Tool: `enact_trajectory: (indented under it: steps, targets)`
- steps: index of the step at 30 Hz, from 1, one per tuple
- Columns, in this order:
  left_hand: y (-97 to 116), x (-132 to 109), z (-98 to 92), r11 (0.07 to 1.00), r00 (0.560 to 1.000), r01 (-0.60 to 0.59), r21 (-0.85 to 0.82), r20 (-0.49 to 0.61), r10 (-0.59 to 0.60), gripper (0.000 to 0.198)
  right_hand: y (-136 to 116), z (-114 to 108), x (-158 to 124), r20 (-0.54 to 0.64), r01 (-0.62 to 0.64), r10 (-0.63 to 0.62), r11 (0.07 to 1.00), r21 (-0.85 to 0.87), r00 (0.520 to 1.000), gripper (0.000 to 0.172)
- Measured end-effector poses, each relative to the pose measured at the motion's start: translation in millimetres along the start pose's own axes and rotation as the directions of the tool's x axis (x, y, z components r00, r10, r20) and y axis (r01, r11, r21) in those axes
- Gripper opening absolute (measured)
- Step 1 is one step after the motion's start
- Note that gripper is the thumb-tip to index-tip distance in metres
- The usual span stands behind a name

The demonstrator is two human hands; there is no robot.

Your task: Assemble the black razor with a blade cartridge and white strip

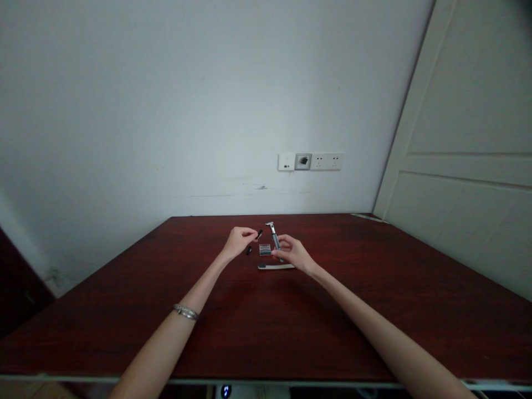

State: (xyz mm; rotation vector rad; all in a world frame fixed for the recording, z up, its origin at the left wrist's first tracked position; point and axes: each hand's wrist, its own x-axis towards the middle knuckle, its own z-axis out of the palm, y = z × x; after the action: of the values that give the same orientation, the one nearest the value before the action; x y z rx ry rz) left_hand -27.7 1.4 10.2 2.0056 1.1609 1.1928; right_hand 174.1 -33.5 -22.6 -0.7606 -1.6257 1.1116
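My right hand (293, 252) is closed around the handle of a silver and grey razor (275, 238), which stands up at a slant with its T-shaped head at the top. Between the fingertips of my left hand (241, 241) is a small black piece (260, 234) with a pale edge, too small to name surely. A second small black piece (249, 250) lies on the table just below that hand. Between both hands sits a small clear case (265, 250) with dark contents. Nearer to me lies a pale, slightly curved strip (275, 267) with a dark end, its right end by my right hand.
The dark red wooden table (233, 332) reaches to a white wall with sockets (327, 161). A pale panelled door (465, 160) stands at the right. Along the table's far right edge lies a thin light strip (369, 218).
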Motion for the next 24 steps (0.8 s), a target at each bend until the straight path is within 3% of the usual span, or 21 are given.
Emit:
enact_trajectory:
  steps: [4,7,14,24]
  targets:
    - [-3,1,2.1,0.982,0.994,0.112,-0.153,0.025,-0.109,0.021,1,-2,-5,-0.016,-0.022,0.024,0.997,0.08,1.0,0.038]
    - [-2,2,3.5,0.974,0.992,0.124,-0.191,0.031,-0.121,0.022,0,-3,-11,-0.025,-0.028,0.031,0.994,0.105,0.999,0.036]
    - [8,-3,5.9,1.0,0.998,-0.018,-0.026,0.056,0.019,0.024,3,0,-9,-0.122,-0.041,0.059,0.988,0.149,0.991,0.032]
    - [11,-7,8.3,1.0,0.983,0.018,0.004,0.182,-0.018,0.024,8,4,-2,-0.255,-0.035,0.069,0.99,0.133,0.964,0.032]
